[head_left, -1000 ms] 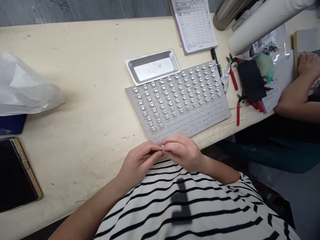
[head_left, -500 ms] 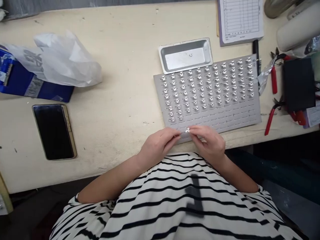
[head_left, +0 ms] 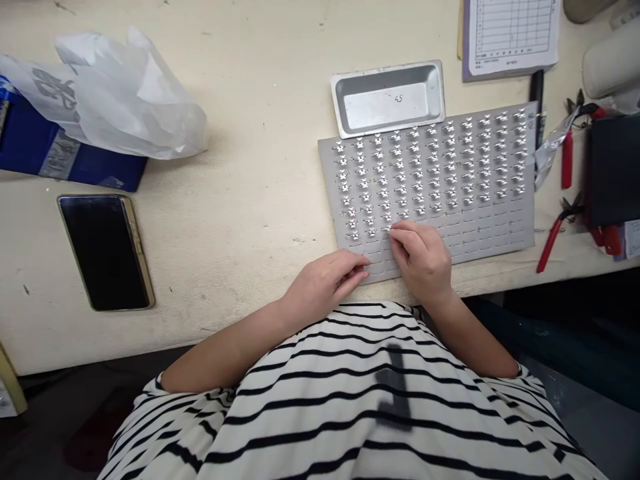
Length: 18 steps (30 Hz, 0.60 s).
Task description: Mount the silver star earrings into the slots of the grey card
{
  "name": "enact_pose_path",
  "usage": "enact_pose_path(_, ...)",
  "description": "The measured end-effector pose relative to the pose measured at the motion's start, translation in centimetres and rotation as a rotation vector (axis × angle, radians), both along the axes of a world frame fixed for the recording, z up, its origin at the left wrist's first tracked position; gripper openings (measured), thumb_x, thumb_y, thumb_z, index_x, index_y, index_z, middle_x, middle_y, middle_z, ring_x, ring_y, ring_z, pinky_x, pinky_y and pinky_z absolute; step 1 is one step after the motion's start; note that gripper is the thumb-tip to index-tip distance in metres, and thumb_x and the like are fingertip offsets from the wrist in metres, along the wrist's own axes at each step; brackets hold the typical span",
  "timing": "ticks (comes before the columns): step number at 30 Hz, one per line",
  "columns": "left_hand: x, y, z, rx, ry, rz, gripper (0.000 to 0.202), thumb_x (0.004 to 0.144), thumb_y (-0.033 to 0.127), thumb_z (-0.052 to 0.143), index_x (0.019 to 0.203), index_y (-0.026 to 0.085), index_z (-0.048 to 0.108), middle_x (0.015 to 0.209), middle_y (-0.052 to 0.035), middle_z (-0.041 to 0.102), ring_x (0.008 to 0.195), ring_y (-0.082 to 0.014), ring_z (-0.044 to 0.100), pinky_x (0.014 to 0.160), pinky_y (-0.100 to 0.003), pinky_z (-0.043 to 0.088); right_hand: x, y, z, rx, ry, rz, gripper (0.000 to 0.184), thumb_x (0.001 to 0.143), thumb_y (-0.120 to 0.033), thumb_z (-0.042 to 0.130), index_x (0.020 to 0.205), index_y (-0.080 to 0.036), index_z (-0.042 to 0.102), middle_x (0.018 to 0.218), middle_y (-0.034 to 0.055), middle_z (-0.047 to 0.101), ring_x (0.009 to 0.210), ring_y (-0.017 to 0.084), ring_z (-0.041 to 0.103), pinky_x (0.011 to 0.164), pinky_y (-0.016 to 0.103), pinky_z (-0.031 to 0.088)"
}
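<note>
My right hand (head_left: 425, 257) pinches a small silver ring (head_left: 387, 229) between thumb and fingertips, at a slit in the grey slotted pad (head_left: 480, 240). This ring sits at the right end of a short row, and the fingertips partly cover it. Many similar rings stand in rows across the upper part of the pad, and bare slits show below them. Over the pad's lower left corner rests my left hand (head_left: 327, 280), its fingers drawn together in a loose pinch with nothing visible in them.
Touching the pad's upper edge is a metal tray (head_left: 387, 100). Red-handled pliers (head_left: 550, 243), a black box (head_left: 615, 170) and a form pad (head_left: 510, 40) lie to the right. At left are a phone (head_left: 107, 253), a white plastic bag (head_left: 135, 100) and a blue box (head_left: 95, 157).
My right hand has moved up and away from my left hand, carrying the ring from the pad's lower edge to the row's end. My left hand stays near the lower edge. The view has shifted slightly.
</note>
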<state>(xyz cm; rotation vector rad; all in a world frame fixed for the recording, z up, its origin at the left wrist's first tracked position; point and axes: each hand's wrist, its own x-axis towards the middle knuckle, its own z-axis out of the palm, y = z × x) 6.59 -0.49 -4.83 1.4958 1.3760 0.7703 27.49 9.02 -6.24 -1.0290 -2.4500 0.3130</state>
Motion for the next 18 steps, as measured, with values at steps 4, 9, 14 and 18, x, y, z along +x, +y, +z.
enact_pose_path(4, -0.1, 0.0, 0.0, -0.004, -0.021, -0.004, 0.020, 0.106, 0.030, 0.056, 0.116, 0.018, 0.069, 0.101, -0.0052, 0.075, 0.085, -0.0147, 0.069, 0.081, -0.027, 0.059, 0.0, 0.0, 0.3, -0.157, 0.079, -0.051, 0.016, 0.099, -0.019, 0.065, 0.112, -0.027, 0.068, 0.110, 0.0051, 0.079, 0.099, 0.021, 0.074, 0.089, 0.038, 0.061)
enact_pose_path(9, -0.1, 0.0, 0.1, -0.006, -0.024, -0.005, 0.020, 0.106, 0.029, 0.056, 0.116, 0.017, 0.069, 0.100, -0.0048, 0.075, 0.084, -0.0140, 0.069, 0.080, -0.027, 0.058, -0.4, 0.0, 0.9, -0.271, 0.117, -0.197, 0.016, 0.097, -0.032, 0.072, 0.111, -0.025, 0.069, 0.095, 0.0031, 0.074, 0.082, 0.018, 0.068, 0.078, 0.036, 0.060)
enact_pose_path(14, -0.1, 0.1, 0.1, -0.018, -0.014, -0.006, 0.020, 0.106, 0.029, 0.056, 0.116, 0.018, 0.068, 0.099, -0.0044, 0.074, 0.083, -0.0143, 0.068, 0.079, -0.027, 0.058, -1.1, 0.1, 1.1, -0.263, 0.069, -0.179, 0.009, 0.099, -0.030, 0.069, 0.105, -0.023, 0.071, 0.089, 0.0036, 0.074, 0.081, 0.018, 0.067, 0.077, 0.036, 0.058)
enact_pose_path(18, -0.1, 0.1, 0.2, -0.023, -0.031, -0.011, 0.021, 0.106, 0.029, 0.055, 0.117, 0.016, 0.068, 0.100, -0.0049, 0.074, 0.085, -0.0144, 0.068, 0.081, -0.027, 0.058, -1.3, 0.1, 0.9, -0.253, 0.064, -0.199, 0.008, 0.098, -0.031, 0.071, 0.099, -0.023, 0.071, 0.084, 0.0021, 0.072, 0.077, 0.017, 0.066, 0.074, 0.034, 0.056)
